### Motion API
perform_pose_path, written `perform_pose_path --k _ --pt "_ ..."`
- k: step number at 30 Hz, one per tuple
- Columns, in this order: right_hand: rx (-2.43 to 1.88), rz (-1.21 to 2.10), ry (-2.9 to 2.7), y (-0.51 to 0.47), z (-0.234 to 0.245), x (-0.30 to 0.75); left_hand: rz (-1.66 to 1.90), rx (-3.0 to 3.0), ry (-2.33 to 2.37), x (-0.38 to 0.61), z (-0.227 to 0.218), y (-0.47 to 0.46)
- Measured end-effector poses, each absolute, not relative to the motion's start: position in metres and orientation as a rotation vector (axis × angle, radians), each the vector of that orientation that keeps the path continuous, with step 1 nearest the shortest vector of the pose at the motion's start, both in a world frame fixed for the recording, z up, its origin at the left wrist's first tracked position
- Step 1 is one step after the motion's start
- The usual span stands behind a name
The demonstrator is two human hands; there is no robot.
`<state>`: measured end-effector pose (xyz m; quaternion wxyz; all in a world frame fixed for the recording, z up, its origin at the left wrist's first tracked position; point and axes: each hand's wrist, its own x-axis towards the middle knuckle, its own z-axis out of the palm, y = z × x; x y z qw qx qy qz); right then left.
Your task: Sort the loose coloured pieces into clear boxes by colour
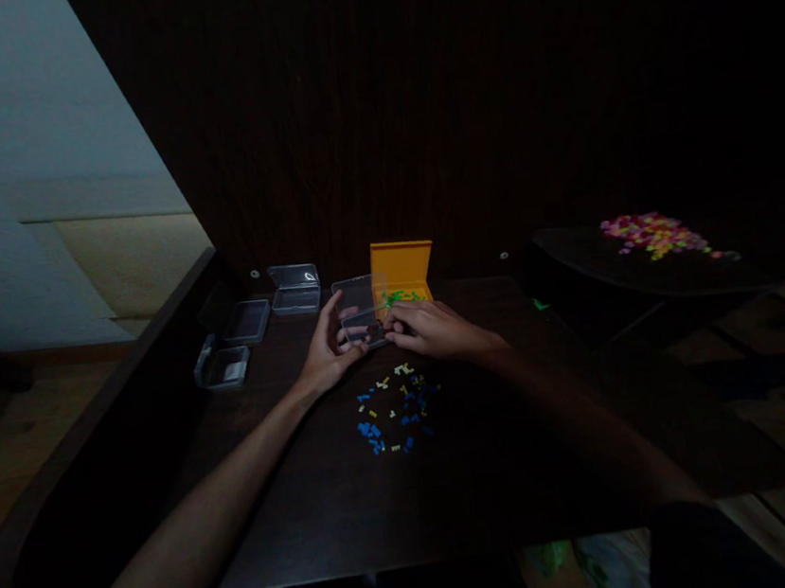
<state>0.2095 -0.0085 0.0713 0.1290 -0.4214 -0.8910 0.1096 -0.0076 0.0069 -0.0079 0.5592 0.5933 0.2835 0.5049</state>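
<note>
The clear box [359, 300] sits between the hands near the middle of the desk [305, 515], its lid raised, just in front of the yellow box [401, 260] with its green pieces [400, 297]; the left hand [329, 349] clasps it from the left side, fingers spread; the right hand [432, 327] is curled narrow at its right side, though in this dim light I cannot tell whether its fingertips pinch a piece; the box looks light, stiff and rather slick, the lid hinge probably its most fragile part, so the lower side walls seem the best hold; toward the person, blue, yellow and pale pieces [369, 430] lie scattered, leaving bare desk between them and the near edge; the back panel [346, 147] limits reach behind; other clear boxes [297, 298] stand to the left, before the raised side board [96, 445].
</note>
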Motion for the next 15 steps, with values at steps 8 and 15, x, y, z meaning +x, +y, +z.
perform_pose_path --k 8,15 --pt "-1.194 0.282 -2.529 0.012 0.053 0.199 1.092 1.378 0.618 -0.007 -0.004 0.002" --pt "-1.158 0.211 -2.578 0.009 0.049 0.194 1.079 1.359 0.605 -0.007 -0.006 0.004"
